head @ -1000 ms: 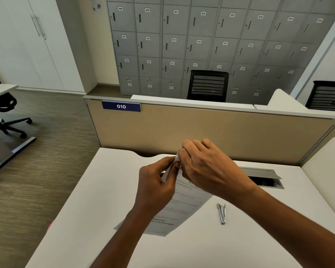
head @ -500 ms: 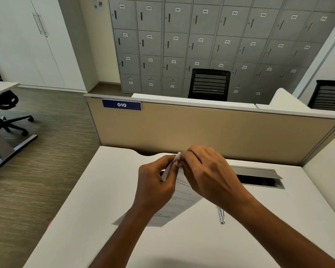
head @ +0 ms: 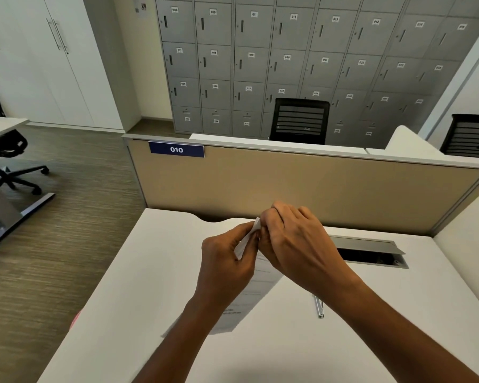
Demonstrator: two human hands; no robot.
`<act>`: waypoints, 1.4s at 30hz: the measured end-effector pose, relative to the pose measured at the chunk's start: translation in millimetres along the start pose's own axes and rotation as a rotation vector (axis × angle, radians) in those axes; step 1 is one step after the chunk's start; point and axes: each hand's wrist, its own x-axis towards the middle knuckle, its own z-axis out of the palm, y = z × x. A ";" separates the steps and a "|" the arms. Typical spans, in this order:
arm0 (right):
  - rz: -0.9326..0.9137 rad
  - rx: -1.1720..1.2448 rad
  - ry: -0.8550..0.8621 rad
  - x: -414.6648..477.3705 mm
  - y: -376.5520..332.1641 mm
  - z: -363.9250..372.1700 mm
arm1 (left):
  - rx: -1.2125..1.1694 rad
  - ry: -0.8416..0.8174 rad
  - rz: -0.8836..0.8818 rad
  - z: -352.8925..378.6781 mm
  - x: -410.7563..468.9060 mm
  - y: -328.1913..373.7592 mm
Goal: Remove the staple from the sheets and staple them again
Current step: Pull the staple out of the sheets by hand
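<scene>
The printed white sheets (head: 256, 288) hang tilted above the white desk (head: 138, 272), their lower end near the desk surface. My left hand (head: 224, 266) pinches the folded top corner of the sheets. My right hand (head: 296, 244) is closed against that same corner, fingertips pressed to the paper where the hands meet. The staple itself is hidden by my fingers. A small metal stapler (head: 319, 306) lies flat on the desk, partly covered by my right forearm.
An open cable hatch (head: 371, 252) is set into the desk behind my right hand. A beige partition (head: 302, 186) with a "010" label closes the desk's far side. Floor drops off past the desk's left edge. Chairs and grey lockers stand beyond.
Both hands stay on the sheets' top corner, with the right fingers working slightly at it. The paper's lower end has swung a little towards me.
</scene>
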 end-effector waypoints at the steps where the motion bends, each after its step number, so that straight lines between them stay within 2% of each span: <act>1: 0.023 0.032 0.010 0.0 -1.7 -0.3 | -0.009 0.007 -0.006 -0.2 0.0 -0.1; 14: 0.252 0.470 0.138 -12.1 -15.6 4.4 | -0.129 -0.012 -0.128 -2.8 0.1 2.8; 30: 0.006 0.083 0.125 -2.7 -6.1 4.0 | -0.131 -0.082 -0.092 -3.4 -1.7 -4.8; 42: 0.026 0.011 0.131 -3.1 -7.0 3.5 | -0.114 -0.055 -0.052 -4.2 4.8 -6.3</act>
